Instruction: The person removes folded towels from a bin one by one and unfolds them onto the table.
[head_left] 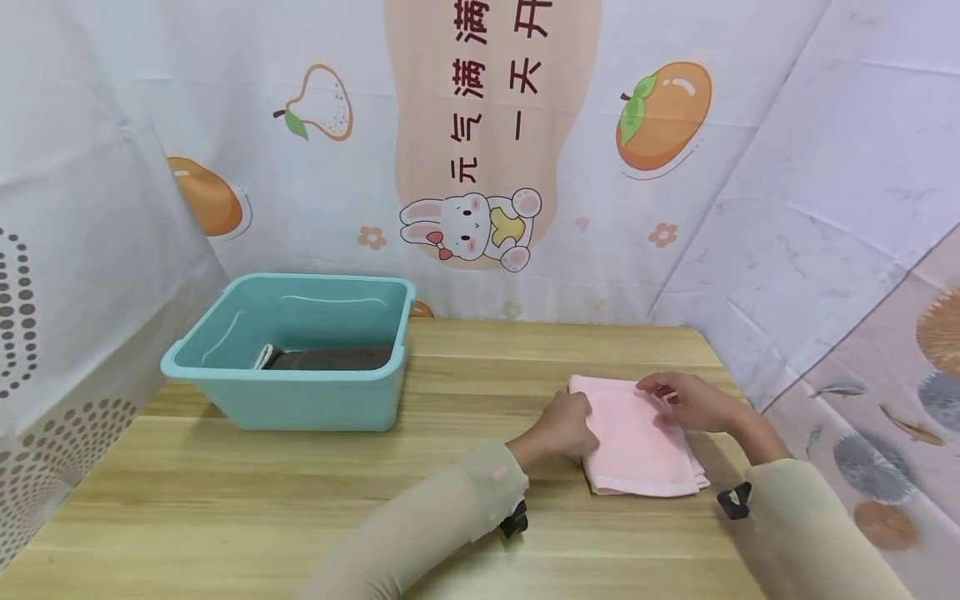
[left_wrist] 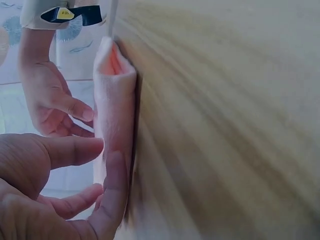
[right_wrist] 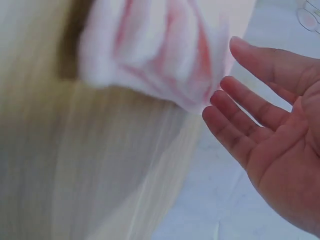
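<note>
Pink cloth: folded into a layered, flat pad, the pink cloth (head_left: 641,446) lies on the right part of the table, between the two hands; lying flat there, it seems to have the tabletop's support under every layer.
Folded edges: the left side looks rounded and closed, while loose layers spread at the near right corner, so the right side probably needs more squaring than the left.
Left hand: the left hand (head_left: 564,425) is relaxed at the cloth's left side, a finger laid along the fold and the thumb by the top face, likely to steady that edge.
Right hand: the right hand (head_left: 692,402) is loosely spread, gripping nothing, at the far right of the cloth; whether its fingertips touch is hard to tell.
Teal basin: well apart on the left, the teal basin (head_left: 315,402) contains a dark folded item (head_left: 330,359) and a pale-edged piece (head_left: 265,357); its place leaves working room around the cloth.
Wooden table: the wooden table (head_left: 480,375) bears cloth and basin.
Backdrop: a printed curtain (head_left: 360,50) hangs behind, perhaps as a screen.
</note>
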